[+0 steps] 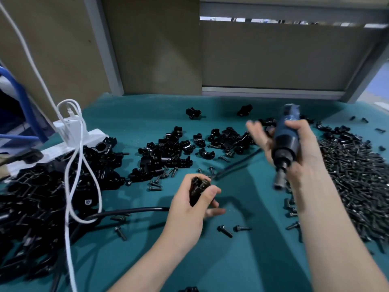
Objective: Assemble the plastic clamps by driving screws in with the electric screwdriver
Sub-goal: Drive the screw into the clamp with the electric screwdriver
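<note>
My left hand (189,207) grips a black plastic clamp (199,189) just above the green table, near its middle. My right hand (301,150) holds the blue electric screwdriver (286,140) up and to the right of the clamp, tilted, with its metal bit end (280,182) pointing down and left. The fingers of that hand are partly spread and blurred. The bit and the clamp are apart. Loose black screws (225,231) lie on the mat below the clamp.
A big heap of screws (353,178) fills the right side. Loose clamp halves (168,152) lie behind the hands, and a pile of black clamps (42,197) sits at left under white cables (71,165) and a power strip (69,133). A black cord (126,211) crosses the mat.
</note>
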`<action>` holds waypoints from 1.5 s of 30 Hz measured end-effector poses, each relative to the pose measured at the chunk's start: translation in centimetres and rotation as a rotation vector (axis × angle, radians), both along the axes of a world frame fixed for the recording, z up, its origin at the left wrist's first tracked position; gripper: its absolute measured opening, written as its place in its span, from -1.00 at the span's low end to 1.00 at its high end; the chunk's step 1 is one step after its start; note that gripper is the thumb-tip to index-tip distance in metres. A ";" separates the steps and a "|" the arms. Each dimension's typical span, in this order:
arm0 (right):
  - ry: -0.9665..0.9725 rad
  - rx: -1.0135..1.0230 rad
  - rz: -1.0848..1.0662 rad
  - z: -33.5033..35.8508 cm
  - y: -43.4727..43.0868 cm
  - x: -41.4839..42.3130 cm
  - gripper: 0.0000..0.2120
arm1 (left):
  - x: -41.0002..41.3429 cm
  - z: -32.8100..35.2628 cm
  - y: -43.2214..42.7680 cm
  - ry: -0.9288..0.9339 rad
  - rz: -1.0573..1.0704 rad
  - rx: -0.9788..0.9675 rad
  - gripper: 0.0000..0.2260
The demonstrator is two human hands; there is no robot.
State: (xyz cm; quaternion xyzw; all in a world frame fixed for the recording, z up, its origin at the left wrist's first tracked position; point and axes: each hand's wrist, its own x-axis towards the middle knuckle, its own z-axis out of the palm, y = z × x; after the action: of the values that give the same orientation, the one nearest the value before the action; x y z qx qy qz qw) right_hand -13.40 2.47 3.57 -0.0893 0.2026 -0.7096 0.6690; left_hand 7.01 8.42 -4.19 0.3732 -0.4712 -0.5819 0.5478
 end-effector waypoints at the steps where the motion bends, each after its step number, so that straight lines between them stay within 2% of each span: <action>1: -0.080 -0.035 -0.053 0.7 -0.3 0.4 -0.42 | 0.1 -0.2 0.0 -0.077 0.028 -0.013 -0.93; 3: -0.056 -0.060 -0.122 0.8 -0.7 1.3 -0.55 | 0.3 -0.6 0.0 -0.239 0.067 -0.044 -0.84; 5: -0.004 -0.074 -0.118 -0.2 -1.1 1.6 -0.60 | 0.4 -0.7 0.0 -0.329 0.089 -0.080 -0.84; 11: 0.126 -0.070 -0.119 -1.4 -1.7 2.1 -0.62 | 0.6 -0.4 0.1 -0.445 0.097 -0.041 -0.89; 18: 0.121 -0.123 -0.108 -1.2 -2.1 2.1 -0.75 | 0.6 -0.2 0.3 -0.483 0.093 -0.014 -0.90; 23: 0.190 -0.092 -0.123 -1.2 -2.1 2.3 -0.84 | 0.5 -0.2 0.4 -0.497 0.108 -0.019 -0.87; 32: 0.176 -0.078 -0.131 -1.0 -2.1 3.0 -0.98 | 0.7 -0.3 0.2 -0.469 0.098 -0.012 -0.94; 45: 0.112 -0.101 -0.124 -1.1 -2.3 3.5 -0.92 | 0.8 -0.5 0.0 -0.441 0.086 -0.013 -0.95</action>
State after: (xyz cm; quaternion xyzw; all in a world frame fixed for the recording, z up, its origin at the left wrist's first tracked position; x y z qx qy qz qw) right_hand -9.88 0.19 2.46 -0.1498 0.2090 -0.7527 0.6060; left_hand 7.80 8.45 -4.74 0.5076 -0.5672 -0.4591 0.4581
